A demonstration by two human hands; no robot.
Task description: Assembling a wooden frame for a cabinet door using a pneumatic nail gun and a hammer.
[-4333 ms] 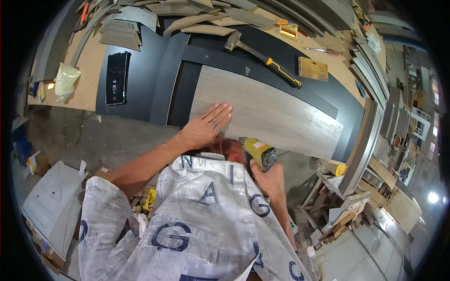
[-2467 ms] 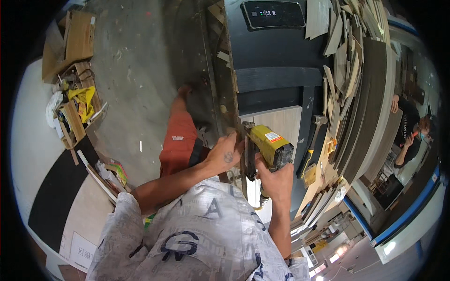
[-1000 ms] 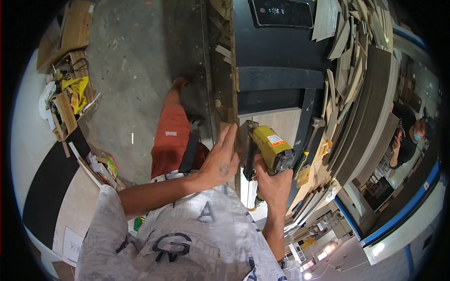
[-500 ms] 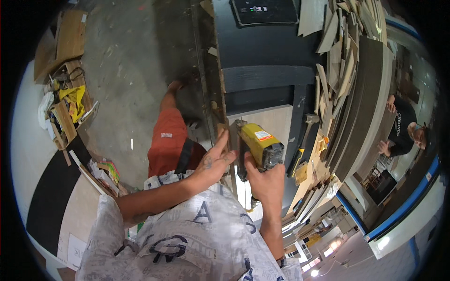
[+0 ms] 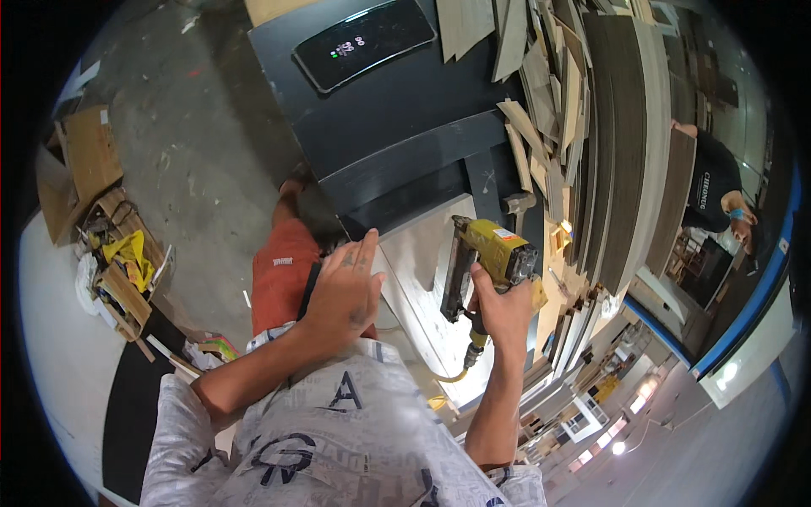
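My right hand point(image 5: 505, 314) is wrapped around the grip of a yellow and black nail gun point(image 5: 498, 252). A yellow air hose point(image 5: 456, 378) runs from the base of its handle. The tool is over a pale panel point(image 5: 414, 275) set beside dark framing boards point(image 5: 414, 152), its nose pointing away from me. My left hand point(image 5: 345, 291) lies at the left edge of these boards, fingers stretched out and nothing held. Whether its fingertips press on the edge, I cannot tell.
A hammer point(image 5: 519, 203) lies right of the nail gun. Beyond the framing sits a black device with a lit display point(image 5: 372, 42). Loose wood strips point(image 5: 549, 101) and long stacked planks point(image 5: 617, 127) line the right. A person in black point(image 5: 714, 190) stands farther right. Boxes point(image 5: 89, 160) stand left.
The nail gun has moved right, away from the left edge, in my right hand. My left hand has drawn left, apart from it. The view has turned, showing more of the pale panel.
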